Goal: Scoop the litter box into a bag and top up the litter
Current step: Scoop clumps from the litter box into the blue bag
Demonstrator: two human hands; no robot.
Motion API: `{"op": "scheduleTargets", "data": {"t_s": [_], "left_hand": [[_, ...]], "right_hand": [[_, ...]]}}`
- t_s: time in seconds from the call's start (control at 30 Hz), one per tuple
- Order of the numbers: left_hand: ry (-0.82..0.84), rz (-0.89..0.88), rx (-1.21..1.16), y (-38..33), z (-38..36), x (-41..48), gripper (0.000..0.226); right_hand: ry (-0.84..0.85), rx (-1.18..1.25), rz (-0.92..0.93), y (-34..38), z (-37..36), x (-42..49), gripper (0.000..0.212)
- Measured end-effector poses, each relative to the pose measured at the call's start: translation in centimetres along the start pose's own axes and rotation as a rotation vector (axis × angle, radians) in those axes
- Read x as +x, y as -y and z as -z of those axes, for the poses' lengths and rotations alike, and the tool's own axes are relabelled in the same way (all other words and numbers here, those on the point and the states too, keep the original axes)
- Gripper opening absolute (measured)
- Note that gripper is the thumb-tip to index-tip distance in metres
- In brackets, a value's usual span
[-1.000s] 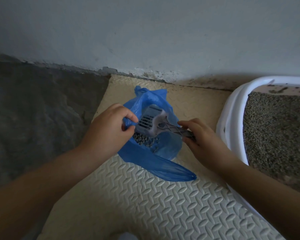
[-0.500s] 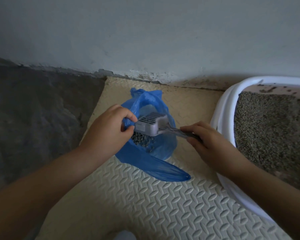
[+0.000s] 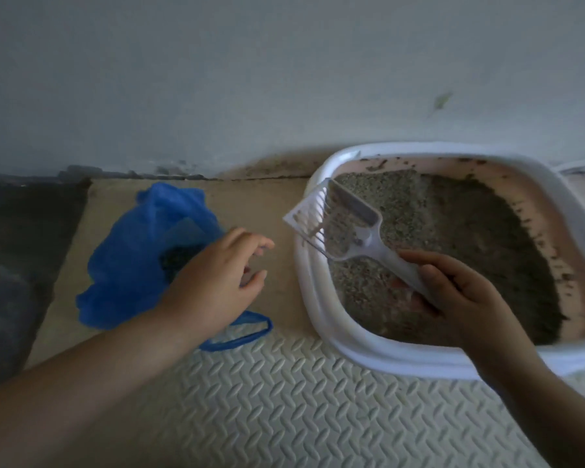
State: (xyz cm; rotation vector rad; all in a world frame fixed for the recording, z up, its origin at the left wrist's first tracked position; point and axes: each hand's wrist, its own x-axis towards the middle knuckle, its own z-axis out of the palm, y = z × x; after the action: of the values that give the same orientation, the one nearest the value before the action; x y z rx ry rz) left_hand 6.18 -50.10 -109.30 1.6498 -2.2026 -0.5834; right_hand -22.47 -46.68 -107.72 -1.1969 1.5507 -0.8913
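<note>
While right hand (image 3: pixel 453 292) grips scoop (image 3: pixel 338 224), left hand (image 3: pixel 217 282) hovers loose.

The white-rimmed litter box (image 3: pixel 313 298) holds grey litter (image 3: pixel 453 238), and its inner walls are speckled. A pale slotted scoop (image 3: pixel 338 224) tilts above its left edge. The crumpled blue bag (image 3: pixel 125 265) lies open to its left, with dark clumps inside.

Right hand (image 3: pixel 453 295) holds scoop (image 3: pixel 348 231) over litter box (image 3: pixel 313 298); left hand (image 3: pixel 213 282) perhaps brushes bag (image 3: pixel 129 265).

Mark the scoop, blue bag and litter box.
scoop (image 3: pixel 343 231), head view, on its slotted basket.
blue bag (image 3: pixel 129 265), head view, on its left side wall.
litter box (image 3: pixel 313 298), head view, on its white left rim.
</note>
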Motion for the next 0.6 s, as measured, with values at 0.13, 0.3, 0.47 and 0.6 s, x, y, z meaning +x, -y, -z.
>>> {"op": "scheduleTargets", "data": {"t_s": [0.13,0.3,0.47,0.6], "left_hand": [[0.092,-0.137,0.055,-3.2,-3.5,1.5,0.031],[0.124,-0.207,0.050,-4.5,-6.7,2.9,0.027],[0.074,-0.219,0.066,-4.6,-8.2,3.4,0.012],[0.047,-0.209,0.079,-4.5,-8.6,3.5,0.012]], "right_hand": [[-0.153,0.058,-0.129,-2.5,3.6,-2.0,0.025],[-0.246,0.008,-0.221,-5.5,6.9,-4.3,0.021],[-0.308,0.001,-0.303,-7.0,7.9,-5.7,0.016],[-0.291,-0.093,-0.311,-7.8,8.4,-5.7,0.017]]}}
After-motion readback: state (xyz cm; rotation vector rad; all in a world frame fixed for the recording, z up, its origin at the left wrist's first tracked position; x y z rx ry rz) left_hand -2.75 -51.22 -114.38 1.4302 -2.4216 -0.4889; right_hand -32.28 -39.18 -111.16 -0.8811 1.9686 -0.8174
